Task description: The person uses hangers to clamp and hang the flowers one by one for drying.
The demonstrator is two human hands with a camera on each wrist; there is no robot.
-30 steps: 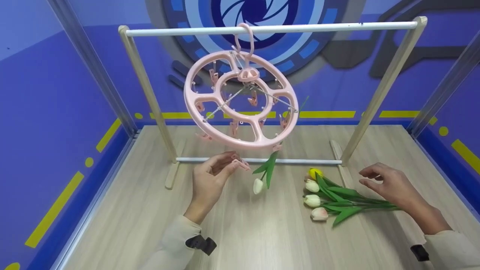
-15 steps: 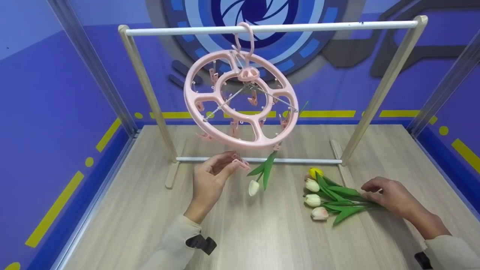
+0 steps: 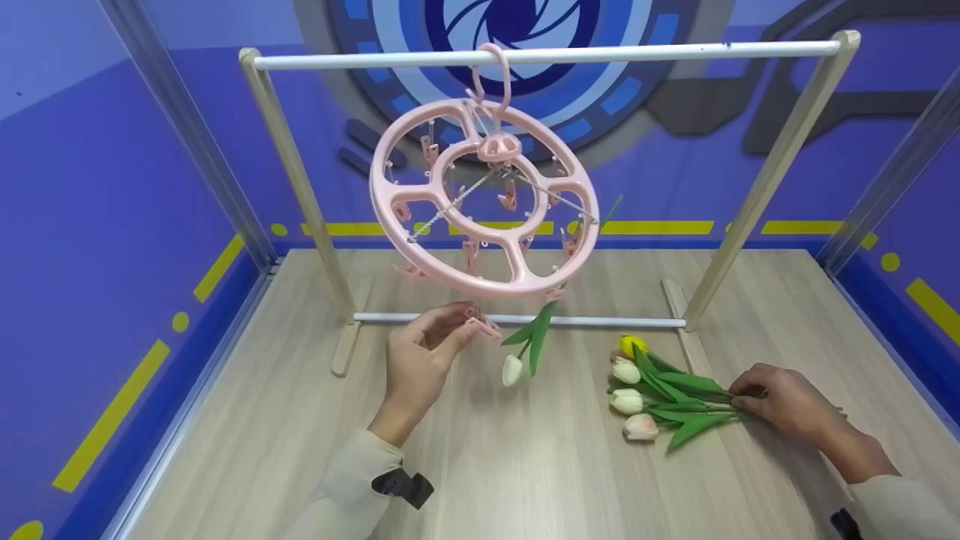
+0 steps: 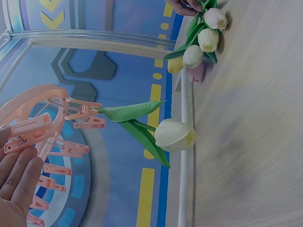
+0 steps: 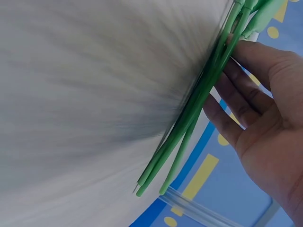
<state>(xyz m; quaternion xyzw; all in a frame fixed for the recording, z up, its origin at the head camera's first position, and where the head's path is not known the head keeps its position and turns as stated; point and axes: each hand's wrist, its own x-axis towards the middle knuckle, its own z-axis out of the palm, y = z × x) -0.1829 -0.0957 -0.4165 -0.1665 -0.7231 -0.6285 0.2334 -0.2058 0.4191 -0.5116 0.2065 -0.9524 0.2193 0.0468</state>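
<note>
A pink round clip hanger hangs tilted, with several clothespins below its ring. My left hand pinches one pink clothespin under the front rim, and its jaws look spread in the head view. Just right of that hand, a white tulip hangs head down from another clothespin. At the right, several tulips in white, pale pink and yellow lie on the table. My right hand has thumb and fingers at their green stems, pinching there; the stem ends reach past the fingers.
A wooden rack with a white top bar carries the hanger. Its lower white bar runs behind the tulips, and its right foot lies beside them. Blue patterned walls enclose the wooden table at the back and sides.
My right hand has come down from above the stems onto them and closed around them. The left hand keeps its pinch on the clothespin. The hanging tulip swings slightly.
</note>
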